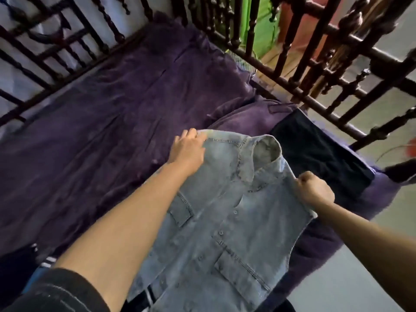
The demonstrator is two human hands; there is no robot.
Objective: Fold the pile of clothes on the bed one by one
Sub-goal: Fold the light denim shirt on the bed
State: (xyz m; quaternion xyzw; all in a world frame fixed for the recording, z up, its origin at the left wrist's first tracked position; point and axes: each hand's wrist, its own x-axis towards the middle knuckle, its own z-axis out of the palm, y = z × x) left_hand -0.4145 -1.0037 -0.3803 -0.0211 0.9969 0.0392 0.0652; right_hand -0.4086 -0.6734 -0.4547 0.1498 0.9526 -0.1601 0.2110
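Denim shirt [225,210] hangs above the bed's near edge, left hand [188,152] and right hand [314,190] pinching its shoulders, black folded garment [315,152] beside, purple bedsheet [90,131] bare leftward.

Bed [94,122] covered in wrinkled purple sheet, boxed in by dark turned-wood railing [299,70]. White wall [13,73] behind left rails. Right side: pale grey floor [351,278], green panel [261,25] and reddish surface beyond. Lighting dim.
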